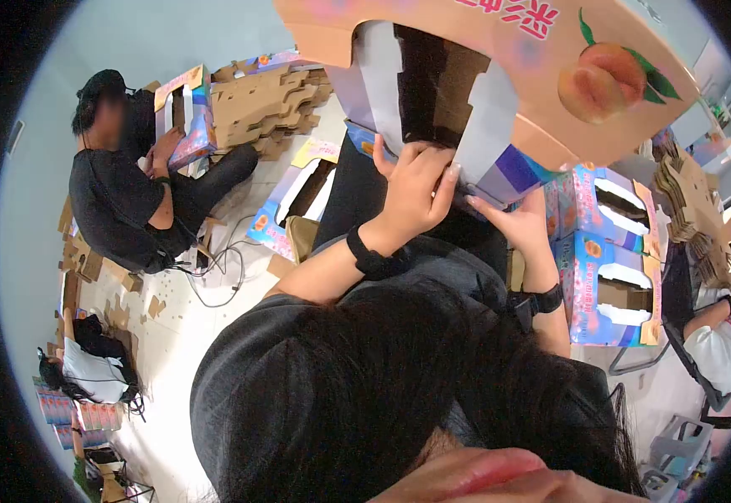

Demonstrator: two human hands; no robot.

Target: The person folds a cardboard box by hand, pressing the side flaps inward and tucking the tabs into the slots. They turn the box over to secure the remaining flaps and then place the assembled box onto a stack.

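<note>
A large peach-printed cardboard box (pixel 541 101) with a cut-out window is tilted up in front of me. My left hand (pixel 420 189) is at its lower edge below the window, with the fingers curled against the cardboard. On the right, my right hand (pixel 520 225) supports the box's lower corner; its thumb shows and the other fingers are mostly hidden behind the box. Through the window, brown inner cardboard and white flaps are visible. Both my wrists have dark bands.
At the left, a seated person (pixel 118 184) holds a similar box (pixel 185 113). Flattened cardboard (pixel 265 105) is piled behind. Another box (pixel 294 205) lies on the floor near cables (pixel 218 272). Stacked boxes (pixel 608 289) stand at the right, near another person's white sleeve (pixel 717 356).
</note>
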